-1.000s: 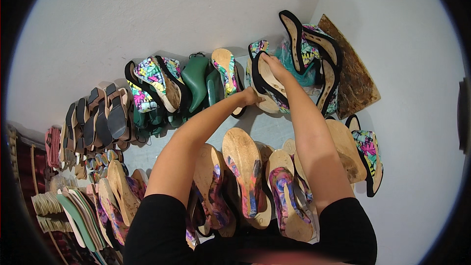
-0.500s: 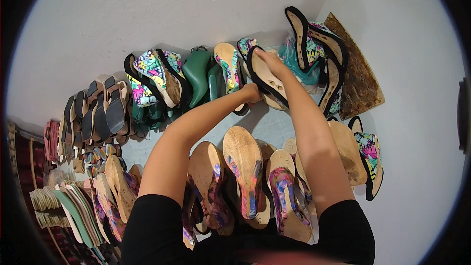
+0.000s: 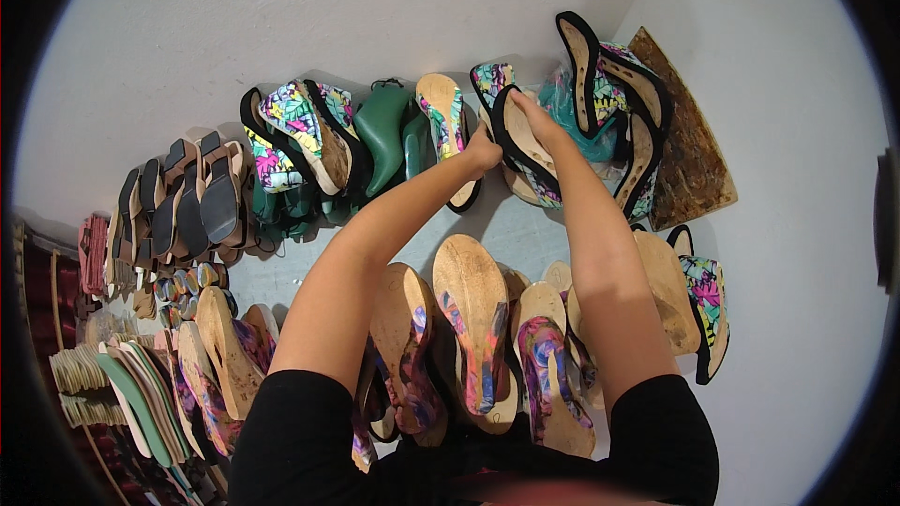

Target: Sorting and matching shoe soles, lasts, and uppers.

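While the right hand (image 3: 537, 120) grips the upper end of a multicoloured, beige-topped, black-rimmed wedge sole (image 3: 522, 139), its thumb on the rim, the left hand (image 3: 484, 150) has risen from near the lower end to lie close along the left edge. The left fingers are curled; whether they hold the sole cannot be told. With hands at either side, the piece appears better steadied for handling, the right chiefly bearing it.

The wedge sole stands in the far row of a pale blue counter (image 3: 291, 262), left of a crumpled teal plastic bag (image 3: 592, 142) and a stained brown rectangular board (image 3: 689, 145). Farther left are glossy green foot-shaped lasts (image 3: 382, 131) and black-bottomed shoes (image 3: 220, 206). Nearer the wearer, wooden-bottomed wedges with purple floral coverings (image 3: 469, 272) form a second row, partly hidden by the forearms. A plain white wall (image 3: 356, 19) rises behind, meeting another at the right corner.
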`<state>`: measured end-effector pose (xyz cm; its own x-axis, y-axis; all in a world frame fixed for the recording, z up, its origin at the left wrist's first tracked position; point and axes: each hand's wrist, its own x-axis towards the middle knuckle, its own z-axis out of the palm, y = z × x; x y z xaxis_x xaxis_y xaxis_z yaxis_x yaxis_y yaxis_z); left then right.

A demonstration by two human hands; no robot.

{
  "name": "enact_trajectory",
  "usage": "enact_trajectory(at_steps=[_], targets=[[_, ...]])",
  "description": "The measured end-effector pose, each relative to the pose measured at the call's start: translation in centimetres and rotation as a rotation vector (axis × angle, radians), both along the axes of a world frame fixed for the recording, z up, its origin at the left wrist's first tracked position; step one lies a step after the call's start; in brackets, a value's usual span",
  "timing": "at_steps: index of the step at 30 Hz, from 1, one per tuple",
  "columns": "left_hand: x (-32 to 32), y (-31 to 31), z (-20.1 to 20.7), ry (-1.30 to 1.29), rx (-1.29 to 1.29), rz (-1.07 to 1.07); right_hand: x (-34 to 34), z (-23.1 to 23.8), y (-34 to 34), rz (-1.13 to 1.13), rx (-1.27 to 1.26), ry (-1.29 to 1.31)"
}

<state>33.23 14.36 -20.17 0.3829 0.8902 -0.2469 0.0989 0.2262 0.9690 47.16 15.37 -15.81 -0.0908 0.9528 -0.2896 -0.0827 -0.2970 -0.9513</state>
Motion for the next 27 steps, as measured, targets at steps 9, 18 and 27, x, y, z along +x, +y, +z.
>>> enact_trajectory(at_steps=[9, 18, 27], targets=[[1.2, 1.4, -1.3, 0.064, 0.261, 0.052, -0.6, 1.1, -1.4, -0.093, 0.032, 0.148], [4.7, 0.0, 5.2, 0.743, 0.312, 0.305, 5.7, 7.7, 1.4, -0.344, 0.349, -0.301], [9.2, 1.3, 6.3, 0.954, -0.147, 0.427, 4.2, 12.4, -3.2, -0.392, 0.383, -0.537]])
